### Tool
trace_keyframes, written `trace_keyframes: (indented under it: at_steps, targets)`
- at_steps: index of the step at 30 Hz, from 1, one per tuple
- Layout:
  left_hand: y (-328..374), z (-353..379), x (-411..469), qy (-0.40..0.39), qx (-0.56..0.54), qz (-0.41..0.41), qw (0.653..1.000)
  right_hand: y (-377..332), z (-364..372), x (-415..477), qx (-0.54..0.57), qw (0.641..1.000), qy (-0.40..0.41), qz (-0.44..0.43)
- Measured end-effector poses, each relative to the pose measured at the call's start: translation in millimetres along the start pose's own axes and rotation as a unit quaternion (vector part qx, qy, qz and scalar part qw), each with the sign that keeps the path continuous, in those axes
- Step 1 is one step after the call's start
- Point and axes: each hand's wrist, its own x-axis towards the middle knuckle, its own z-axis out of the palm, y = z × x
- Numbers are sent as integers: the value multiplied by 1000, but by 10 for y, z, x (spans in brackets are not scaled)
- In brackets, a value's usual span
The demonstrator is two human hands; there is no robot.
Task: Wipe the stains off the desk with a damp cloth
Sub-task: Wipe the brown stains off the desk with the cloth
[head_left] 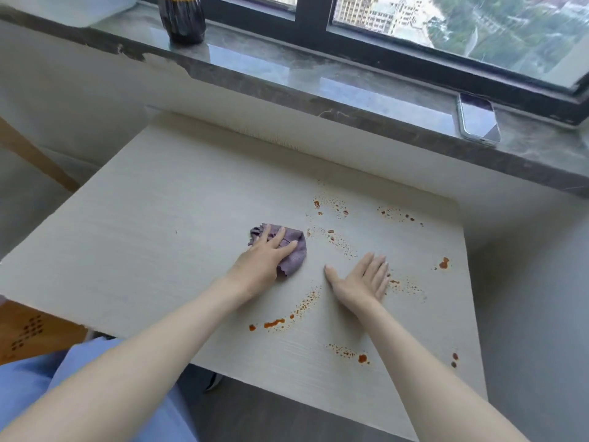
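A pale wood-grain desk (153, 237) fills the middle of the view. Orange-brown stains (331, 205) speckle its right half, with more streaks (296, 314) near the front edge. A crumpled purple cloth (294, 256) lies at the desk's centre. My left hand (264, 256) presses flat on the cloth, fingers straight, covering its left part. My right hand (363, 282) rests palm down on the bare desk to the right of the cloth, fingers spread, touching the edge of some stains.
A dark stone windowsill (287, 68) runs behind the desk, with a phone (478, 119) lying at its right and a dark ribbed vase (183, 17) at its left. A wooden piece of furniture (28, 333) stands at the lower left.
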Motion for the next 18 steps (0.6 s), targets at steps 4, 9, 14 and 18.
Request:
trace_keyframes:
  at_steps: [4,9,14,18]
  targets:
    - [-497,-158,-49,3,18,30,999,-25,-29,39,-27,999,-34,8]
    - [-207,-83,11,59,-20,-80,995,-31,-47,34,-26,998,-52,7]
    - [-343,-56,-332,-10,39,75,996,-56,-39,19,-29,999,-39,13]
    - [-401,-116,-223,45,-13,-26,999,-63,-60,-5,-29,998,-45,13]
